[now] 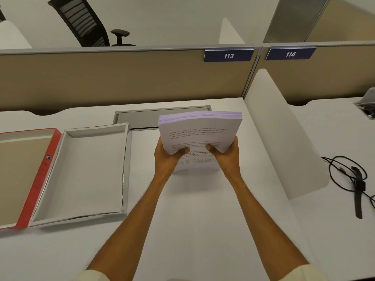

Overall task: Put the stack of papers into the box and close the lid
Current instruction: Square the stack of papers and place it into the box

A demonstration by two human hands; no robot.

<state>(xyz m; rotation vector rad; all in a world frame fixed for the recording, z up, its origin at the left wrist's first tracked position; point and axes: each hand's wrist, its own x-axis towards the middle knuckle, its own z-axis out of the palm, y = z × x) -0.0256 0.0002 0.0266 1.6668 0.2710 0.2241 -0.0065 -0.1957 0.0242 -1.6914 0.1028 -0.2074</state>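
Observation:
A thick stack of printed white papers is held tilted up above the white desk, right of centre. My left hand grips its lower left edge, thumb on the top sheet. My right hand grips the lower right edge the same way. To the left lies the open white box, shallow, with nothing inside. Its lid lies further left, upside down, with a red rim and brown inside, partly cut off by the frame edge.
A grey cable hatch is set into the desk behind the box. A white divider panel stands to the right; beyond it lie a black cable and a wristwatch. A tan partition closes the back.

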